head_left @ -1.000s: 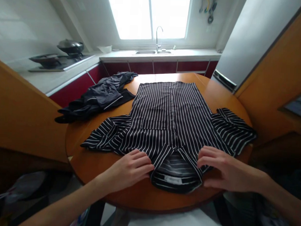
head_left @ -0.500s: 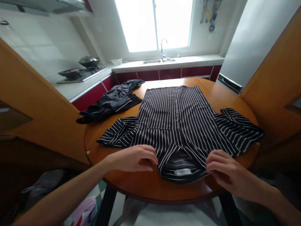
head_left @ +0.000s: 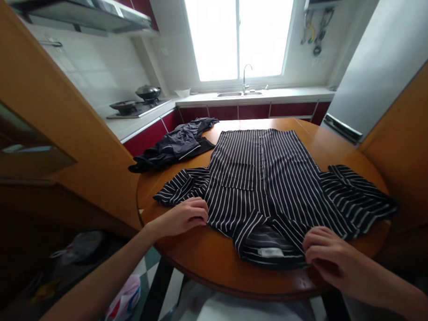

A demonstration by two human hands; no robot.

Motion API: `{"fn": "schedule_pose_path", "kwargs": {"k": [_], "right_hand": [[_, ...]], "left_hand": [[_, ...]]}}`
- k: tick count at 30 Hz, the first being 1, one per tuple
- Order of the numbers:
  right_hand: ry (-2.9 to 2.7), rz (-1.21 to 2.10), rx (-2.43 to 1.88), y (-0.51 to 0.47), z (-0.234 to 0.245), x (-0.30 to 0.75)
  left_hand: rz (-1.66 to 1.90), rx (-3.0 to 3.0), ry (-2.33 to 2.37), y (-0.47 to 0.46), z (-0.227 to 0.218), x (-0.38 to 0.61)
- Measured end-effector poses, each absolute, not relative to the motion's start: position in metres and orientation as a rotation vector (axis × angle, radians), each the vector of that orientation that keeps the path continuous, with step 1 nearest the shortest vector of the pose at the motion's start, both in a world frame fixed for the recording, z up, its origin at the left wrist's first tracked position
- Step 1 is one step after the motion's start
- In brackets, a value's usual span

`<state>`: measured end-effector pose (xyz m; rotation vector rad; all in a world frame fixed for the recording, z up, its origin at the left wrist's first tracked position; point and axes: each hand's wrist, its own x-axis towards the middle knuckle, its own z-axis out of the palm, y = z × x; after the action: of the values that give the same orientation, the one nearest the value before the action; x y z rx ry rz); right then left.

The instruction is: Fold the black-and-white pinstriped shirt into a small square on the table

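Note:
A black shirt (head_left: 266, 176) with white stripes lies spread on the round wooden table (head_left: 210, 258), buttons up and collar toward me. Its short sleeves stretch out to both sides, and a pale label (head_left: 270, 252) shows inside the neck. My left hand (head_left: 184, 216) is at the shoulder edge near the left sleeve, its fingers curled together on the fabric. At the right side of the collar (head_left: 292, 233), my right hand (head_left: 332, 257) pinches the cloth between thumb and fingers. Both fingertips are partly hidden.
Dark crumpled clothes (head_left: 179, 143) lie at the table's left edge, partly overhanging it. Beyond stand a counter with a sink (head_left: 230, 94) and a stove with pans (head_left: 148, 92). A fridge (head_left: 371, 72) is at right. A plastic bag (head_left: 125, 295) sits on the floor.
My left hand has moved from beside the collar up and outward to the shirt's left shoulder edge. The right hand stays at the collar. The whole view has shifted slightly.

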<state>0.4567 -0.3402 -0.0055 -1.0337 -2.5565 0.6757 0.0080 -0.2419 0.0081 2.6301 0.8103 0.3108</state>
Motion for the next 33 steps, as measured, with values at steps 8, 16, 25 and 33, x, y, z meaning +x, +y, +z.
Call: {"fn": "schedule_pose_path", "kwargs": {"k": [8,16,25,33], "right_hand": [[-2.316,0.656,-1.090,-0.315,0.005,0.456],[-2.424,0.659,-1.271,-0.324,-0.032,0.447],[-2.116,0.376,-1.482,-0.298,-0.045,0.458],[-2.222,0.152,-1.659,-0.299,-0.063,0.461]], "left_hand": [[0.287,2.660,0.563,-0.262,0.020,0.057],[0.143,2.476,0.543,-0.266,0.013,0.068],[0.538,2.480,0.605,-0.203,0.032,0.095],[0.320,2.747,0.696,-0.174,-0.024,0.129]]}}
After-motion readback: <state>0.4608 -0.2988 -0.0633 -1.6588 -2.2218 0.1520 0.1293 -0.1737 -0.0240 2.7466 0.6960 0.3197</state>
